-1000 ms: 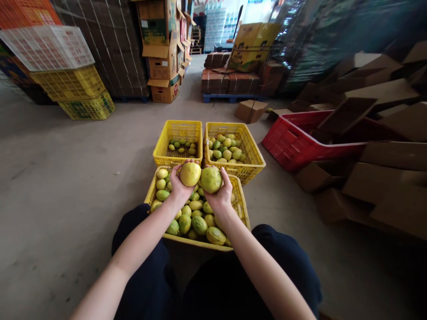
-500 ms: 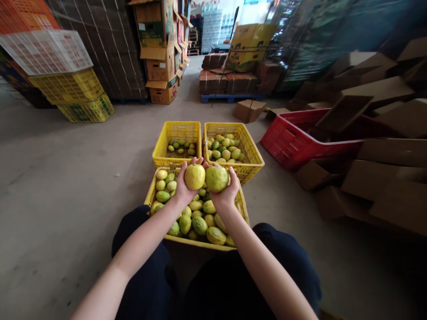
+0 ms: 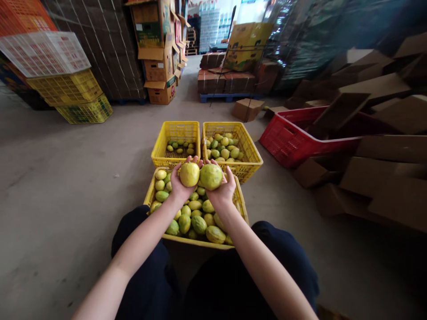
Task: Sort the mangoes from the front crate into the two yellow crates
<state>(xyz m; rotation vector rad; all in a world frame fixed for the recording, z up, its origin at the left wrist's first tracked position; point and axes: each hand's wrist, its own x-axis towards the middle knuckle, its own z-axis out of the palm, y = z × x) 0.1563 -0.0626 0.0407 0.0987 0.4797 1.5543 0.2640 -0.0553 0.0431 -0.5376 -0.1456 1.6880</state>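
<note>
While looking from the head view, can't read the blurred print on the cartons (image 3: pixel 159 94) beyond both grips. Holding yellow fruit (image 3: pixel 189 174) on spread left grip (image 3: pixel 183 186), greener fruit (image 3: pixel 211 177) on spread right grip (image 3: pixel 224 191), above near crate (image 3: pixel 196 242); can't tell either long axis.

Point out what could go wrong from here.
The green fruit rests in the upturned right hand, fingers spread, so it might roll off. The yellow fruit in the left hand sits close beside it; the two could knock together. A dropped one might bruise fruit in the near crate below.
</note>
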